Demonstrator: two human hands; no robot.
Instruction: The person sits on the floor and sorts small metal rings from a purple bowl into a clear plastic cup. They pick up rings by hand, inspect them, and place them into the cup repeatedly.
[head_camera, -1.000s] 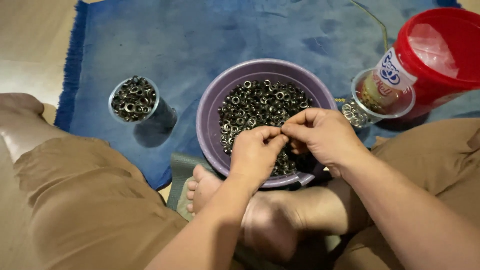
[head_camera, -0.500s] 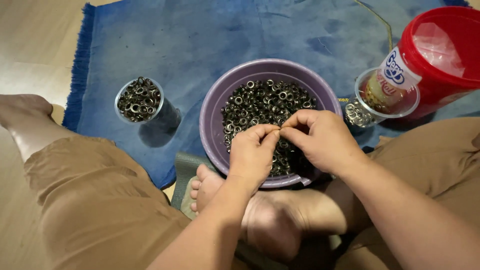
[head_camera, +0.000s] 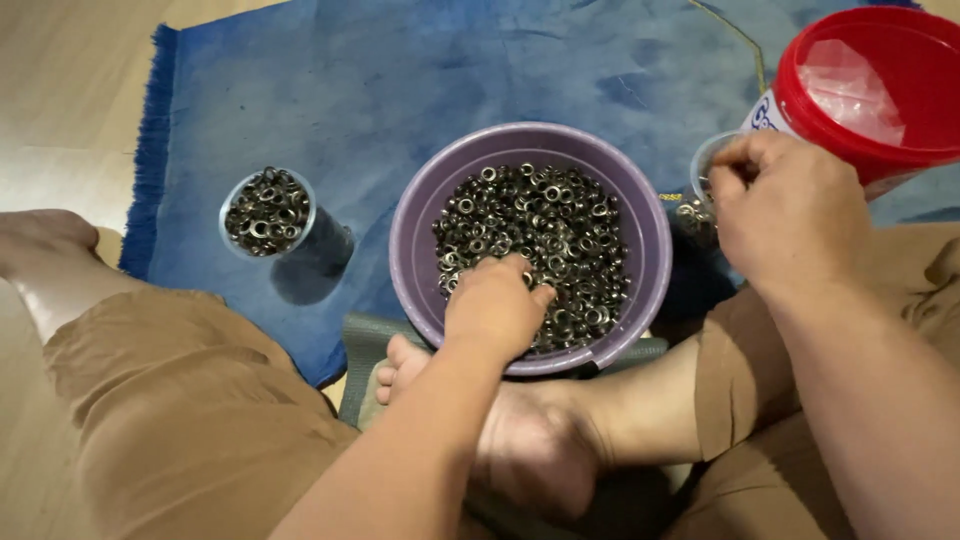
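Your left hand (head_camera: 495, 305) dips into the purple bowl (head_camera: 415, 215) between your legs, fingers curled down into the heap of small metal eyelets (head_camera: 540, 225); whether it pinches any, you cannot tell. Your right hand (head_camera: 790, 210) is loosely closed over a clear cup (head_camera: 700, 165) just right of the bowl, hiding most of it. Behind that stands a red bucket (head_camera: 885, 150) holding clear plastic. Left, well apart on the blue mat (head_camera: 300, 80), another clear cup (head_camera: 268, 210) holds eyelets.

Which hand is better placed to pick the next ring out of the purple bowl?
Left. The left hand already rests in the rings inside the purple bowl, while the right hand is over the small cup beside it.
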